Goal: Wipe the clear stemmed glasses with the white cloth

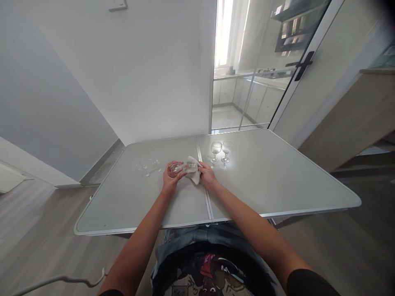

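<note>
My left hand [171, 177] is wrapped round the bowl of a clear stemmed glass [177, 168], which is tipped on its side above the table. The glass's foot points right, against a white cloth [194, 176]. My right hand [207, 174] grips the right edge of that cloth, its fingers closed and partly covered by it. Two stemmed glasses [216, 151] stand upright side by side, just beyond my right hand. To the left of my left hand, several clear glasses [148, 166] are on the table; their outlines are faint.
The pale folding table [268, 181] has a metal rim and a seam down its middle. A white wall [160, 82] rises behind it. At the back right is a glass door [247, 94] with a black handle [304, 65]. A grey cable [61, 279] shows at lower left.
</note>
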A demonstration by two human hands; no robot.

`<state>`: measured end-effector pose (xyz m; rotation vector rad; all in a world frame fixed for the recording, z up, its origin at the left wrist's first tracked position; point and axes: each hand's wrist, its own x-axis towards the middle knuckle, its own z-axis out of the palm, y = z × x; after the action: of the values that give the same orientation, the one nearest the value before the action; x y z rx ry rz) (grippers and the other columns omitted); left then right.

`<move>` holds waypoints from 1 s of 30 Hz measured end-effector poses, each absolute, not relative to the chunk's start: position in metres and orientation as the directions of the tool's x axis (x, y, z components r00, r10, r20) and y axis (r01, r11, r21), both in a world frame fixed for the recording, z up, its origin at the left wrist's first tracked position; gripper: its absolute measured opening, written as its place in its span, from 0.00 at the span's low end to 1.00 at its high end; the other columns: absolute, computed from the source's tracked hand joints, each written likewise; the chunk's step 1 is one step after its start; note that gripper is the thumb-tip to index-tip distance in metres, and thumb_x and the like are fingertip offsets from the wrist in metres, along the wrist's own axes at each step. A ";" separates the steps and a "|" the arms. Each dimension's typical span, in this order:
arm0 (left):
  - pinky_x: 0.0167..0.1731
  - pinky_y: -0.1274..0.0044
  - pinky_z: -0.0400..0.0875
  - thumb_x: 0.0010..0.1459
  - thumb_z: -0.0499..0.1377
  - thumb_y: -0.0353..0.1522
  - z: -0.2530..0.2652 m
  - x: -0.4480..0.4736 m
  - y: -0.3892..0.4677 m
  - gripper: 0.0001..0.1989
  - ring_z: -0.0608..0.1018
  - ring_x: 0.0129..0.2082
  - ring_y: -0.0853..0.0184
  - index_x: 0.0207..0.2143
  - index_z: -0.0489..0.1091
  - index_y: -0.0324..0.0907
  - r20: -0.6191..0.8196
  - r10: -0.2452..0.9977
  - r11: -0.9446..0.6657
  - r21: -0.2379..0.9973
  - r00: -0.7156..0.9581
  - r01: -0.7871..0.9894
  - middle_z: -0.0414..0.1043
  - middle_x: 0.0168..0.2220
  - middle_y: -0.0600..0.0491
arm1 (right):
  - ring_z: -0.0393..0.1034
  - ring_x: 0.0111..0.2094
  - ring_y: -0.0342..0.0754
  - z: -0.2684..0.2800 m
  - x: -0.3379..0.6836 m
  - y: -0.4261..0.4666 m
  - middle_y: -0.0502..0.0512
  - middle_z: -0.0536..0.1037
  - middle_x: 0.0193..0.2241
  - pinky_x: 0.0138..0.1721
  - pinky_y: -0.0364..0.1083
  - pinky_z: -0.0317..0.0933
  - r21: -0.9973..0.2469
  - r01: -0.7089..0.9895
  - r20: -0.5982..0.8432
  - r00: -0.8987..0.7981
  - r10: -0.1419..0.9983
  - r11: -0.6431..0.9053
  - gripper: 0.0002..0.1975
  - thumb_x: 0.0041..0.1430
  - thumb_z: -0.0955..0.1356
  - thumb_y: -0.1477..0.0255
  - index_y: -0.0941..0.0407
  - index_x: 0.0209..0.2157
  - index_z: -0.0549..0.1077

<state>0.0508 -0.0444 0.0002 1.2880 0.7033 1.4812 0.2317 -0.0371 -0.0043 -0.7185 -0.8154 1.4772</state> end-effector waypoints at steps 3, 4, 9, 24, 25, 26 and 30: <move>0.48 0.57 0.80 0.48 0.74 0.40 -0.001 0.049 -0.042 0.32 0.80 0.53 0.51 0.52 0.65 0.48 0.365 0.931 -0.348 0.883 -0.005 -0.316 0.72 0.57 0.44 | 0.73 0.37 0.49 -0.004 0.229 -0.041 0.52 0.82 0.34 0.39 0.45 0.64 -0.844 -0.531 -0.004 -0.135 0.991 -0.075 0.17 0.45 0.73 0.68 0.54 0.40 0.82; 0.48 0.57 0.80 0.48 0.74 0.40 -0.001 0.049 -0.041 0.32 0.80 0.52 0.51 0.52 0.65 0.48 0.364 0.931 -0.353 0.880 -0.026 -0.317 0.72 0.57 0.44 | 0.72 0.36 0.48 -0.004 0.229 -0.041 0.52 0.81 0.34 0.38 0.44 0.64 -0.858 -0.509 0.002 -0.132 0.991 -0.066 0.17 0.46 0.72 0.68 0.54 0.40 0.82; 0.49 0.57 0.80 0.48 0.74 0.41 -0.002 0.052 -0.039 0.31 0.81 0.51 0.51 0.51 0.66 0.46 0.349 0.936 -0.347 0.894 -0.046 -0.284 0.72 0.56 0.43 | 0.71 0.37 0.47 -0.006 0.234 -0.039 0.49 0.81 0.37 0.37 0.43 0.63 -0.911 -0.405 0.085 0.006 0.996 0.080 0.19 0.51 0.69 0.68 0.51 0.46 0.82; 0.49 0.62 0.80 0.48 0.74 0.38 -0.002 0.049 -0.038 0.31 0.81 0.51 0.53 0.51 0.66 0.45 0.353 0.932 -0.362 0.894 -0.083 -0.264 0.72 0.55 0.43 | 0.71 0.41 0.49 0.002 0.238 -0.045 0.49 0.82 0.39 0.42 0.45 0.62 -0.955 -0.265 0.140 -0.006 0.990 0.134 0.19 0.55 0.67 0.67 0.52 0.48 0.81; 0.48 0.62 0.80 0.48 0.74 0.38 -0.002 0.049 -0.038 0.31 0.81 0.51 0.53 0.51 0.66 0.45 0.350 0.934 -0.357 0.896 -0.074 -0.266 0.72 0.55 0.43 | 0.71 0.42 0.49 0.003 0.239 -0.046 0.49 0.81 0.40 0.45 0.45 0.62 -0.956 -0.241 0.172 0.011 0.985 0.170 0.20 0.56 0.67 0.67 0.51 0.49 0.81; 0.48 0.62 0.80 0.48 0.74 0.37 -0.002 0.049 -0.039 0.30 0.81 0.51 0.53 0.51 0.66 0.45 0.346 0.937 -0.346 0.899 -0.050 -0.267 0.73 0.54 0.43 | 0.71 0.43 0.49 0.003 0.240 -0.046 0.49 0.81 0.41 0.46 0.46 0.62 -0.955 -0.224 0.195 0.019 0.981 0.194 0.21 0.57 0.66 0.67 0.51 0.51 0.80; 0.47 0.62 0.80 0.46 0.75 0.36 -0.001 0.050 -0.042 0.31 0.82 0.49 0.52 0.51 0.67 0.44 0.334 0.939 -0.305 0.917 0.078 -0.256 0.75 0.53 0.43 | 0.71 0.42 0.49 0.002 0.241 -0.042 0.51 0.81 0.41 0.45 0.46 0.63 -0.949 -0.261 0.171 0.035 0.985 0.174 0.22 0.58 0.66 0.66 0.51 0.53 0.78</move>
<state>0.0497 -0.0416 -0.0012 1.3076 0.7665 1.4545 0.2408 -0.0421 0.0015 -0.8935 -1.0822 1.1870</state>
